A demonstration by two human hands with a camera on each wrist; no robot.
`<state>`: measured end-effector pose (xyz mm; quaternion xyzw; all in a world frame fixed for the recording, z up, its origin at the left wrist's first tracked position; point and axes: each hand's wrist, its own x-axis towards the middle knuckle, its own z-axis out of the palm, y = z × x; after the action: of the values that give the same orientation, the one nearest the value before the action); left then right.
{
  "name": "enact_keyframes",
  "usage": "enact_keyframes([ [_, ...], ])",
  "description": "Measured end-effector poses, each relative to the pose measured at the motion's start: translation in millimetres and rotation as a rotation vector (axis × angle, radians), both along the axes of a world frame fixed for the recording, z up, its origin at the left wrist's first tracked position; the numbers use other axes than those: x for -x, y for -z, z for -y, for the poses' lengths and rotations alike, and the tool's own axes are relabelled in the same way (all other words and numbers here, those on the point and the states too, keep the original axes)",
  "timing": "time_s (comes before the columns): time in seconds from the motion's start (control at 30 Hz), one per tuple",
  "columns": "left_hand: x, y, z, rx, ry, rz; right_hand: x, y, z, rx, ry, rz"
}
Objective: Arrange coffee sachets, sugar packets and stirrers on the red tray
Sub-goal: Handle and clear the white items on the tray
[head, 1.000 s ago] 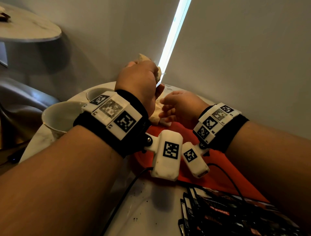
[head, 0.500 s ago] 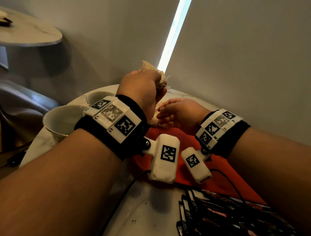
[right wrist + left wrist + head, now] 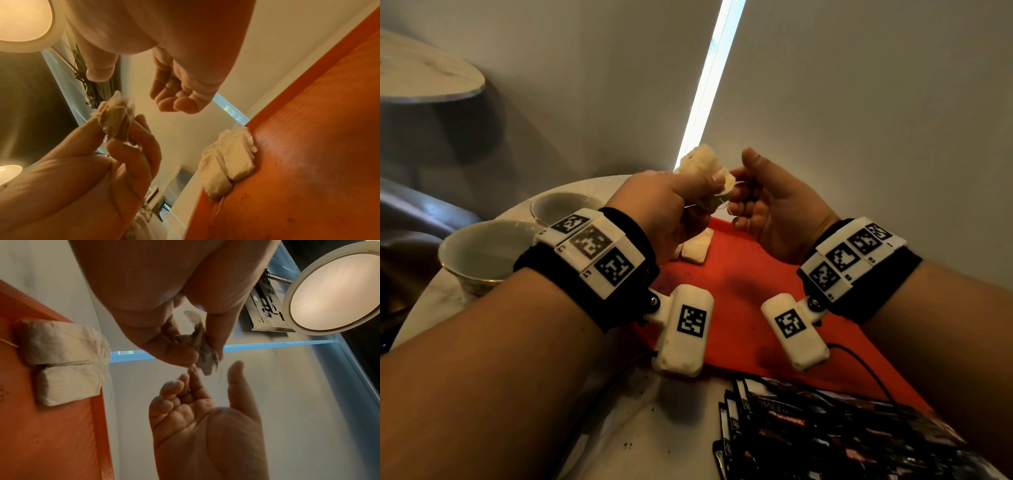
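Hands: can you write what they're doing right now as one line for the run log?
left hand: pinches white packet above red tray | right hand: open, empty, beside it | two white packets: on tray's far edge

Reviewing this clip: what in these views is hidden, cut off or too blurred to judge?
- Dark sachets, head view: print blurred, pile cut by the bottom edge; no count.
- White packets on the red tray: left hand covers part in the head view; exact count unclear.
- Crumpled packet: fingers hide its lower part.
- Right hand: whether it touches the packet's thread is unclear.
- Stirrers: none seen.
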<state>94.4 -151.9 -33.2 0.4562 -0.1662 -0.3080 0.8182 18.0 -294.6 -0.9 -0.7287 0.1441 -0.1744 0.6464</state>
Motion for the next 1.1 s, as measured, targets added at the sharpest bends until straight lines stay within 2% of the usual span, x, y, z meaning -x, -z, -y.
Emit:
enact_keyframes([
  [0.23, 5.9, -3.1, -2.6, -0.027, 0.038, 0.061, -0.9, 2.9, -6.0, 0.013, -0.14, 0.036],
  [0.53, 7.2, -8.7, -4.1, -0.003, 0.114, 0.051, 3.7, 6.6, -4.6, -0.035, -0.052, 0.022],
  [0.67, 6.7, -6.1, -1.1, -0.054, 0.033, 0.037, 4.2, 6.0, -4.3, -0.043, -0.04, 0.005],
  [1.1, 10.1, -4.7, -5.3, -0.192, 0.129, 0.124, 3.3, 9.3, -4.3, 0.018, 0.043, 0.009],
])
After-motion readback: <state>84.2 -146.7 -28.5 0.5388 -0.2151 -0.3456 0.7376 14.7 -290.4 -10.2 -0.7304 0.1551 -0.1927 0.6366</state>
